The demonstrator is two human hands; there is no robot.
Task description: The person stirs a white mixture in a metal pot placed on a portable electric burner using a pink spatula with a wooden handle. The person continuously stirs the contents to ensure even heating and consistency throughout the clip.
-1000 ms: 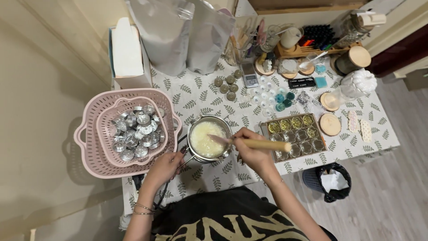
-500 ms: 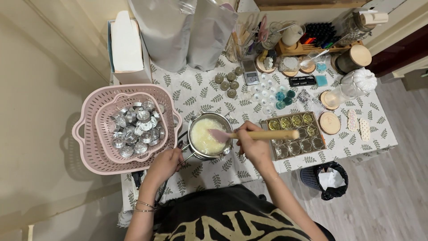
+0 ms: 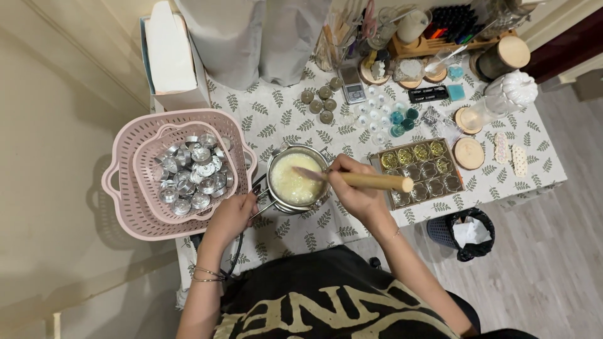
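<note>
A small metal pot holding pale yellow, partly melted wax sits on the leaf-patterned tablecloth near the table's front edge. My left hand grips the pot's handle at its left side. A wooden spatula is held in my right hand, with its pink blade dipped in the wax. To the right of the pot lies a tray of small moulds, its back row filled with yellowish discs.
A pink basket at the left holds several empty metal tealight cups. Jars, a small scale, round wooden coasters and two grey bags crowd the table's back. A black bin stands on the floor at the right.
My right hand has shifted the spatula a little within the pot, stirring the wax. The left hand stays on the handle.
</note>
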